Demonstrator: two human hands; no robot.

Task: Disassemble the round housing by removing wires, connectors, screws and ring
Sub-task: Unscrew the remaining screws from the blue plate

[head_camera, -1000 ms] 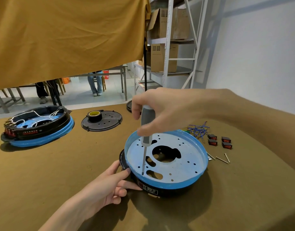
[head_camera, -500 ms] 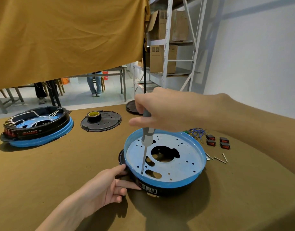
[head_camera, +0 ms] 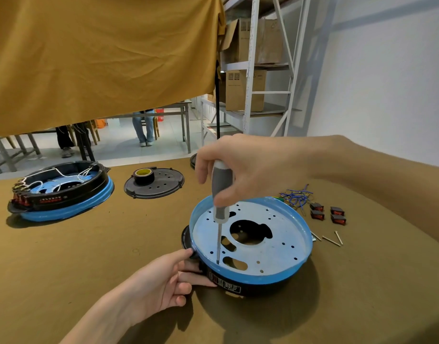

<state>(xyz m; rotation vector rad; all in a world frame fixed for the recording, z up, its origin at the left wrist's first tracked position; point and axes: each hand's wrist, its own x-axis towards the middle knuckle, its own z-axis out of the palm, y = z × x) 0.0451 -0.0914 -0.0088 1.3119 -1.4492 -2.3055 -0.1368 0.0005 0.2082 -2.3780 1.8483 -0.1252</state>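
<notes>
A round black housing (head_camera: 250, 288) with a blue-rimmed, pale perforated plate (head_camera: 275, 244) sits in front of me on the brown table. My right hand (head_camera: 248, 167) grips a grey-handled screwdriver (head_camera: 221, 194) upright, its tip down on the plate near the left front edge. My left hand (head_camera: 161, 284) holds the housing's left side, thumb by the rim and fingers against the black wall.
Blue wires (head_camera: 296, 197), several red-and-black switches (head_camera: 327, 213) and loose screws (head_camera: 331, 239) lie right of the housing. A second wired housing (head_camera: 62, 192) stands at far left, with a black lid (head_camera: 155, 186) carrying a tape roll (head_camera: 142, 175) beside it. Shelving stands behind.
My right hand has turned on the screwdriver handle, its fingers shifting round it. The tip stays at the same spot on the plate. My left hand keeps its hold.
</notes>
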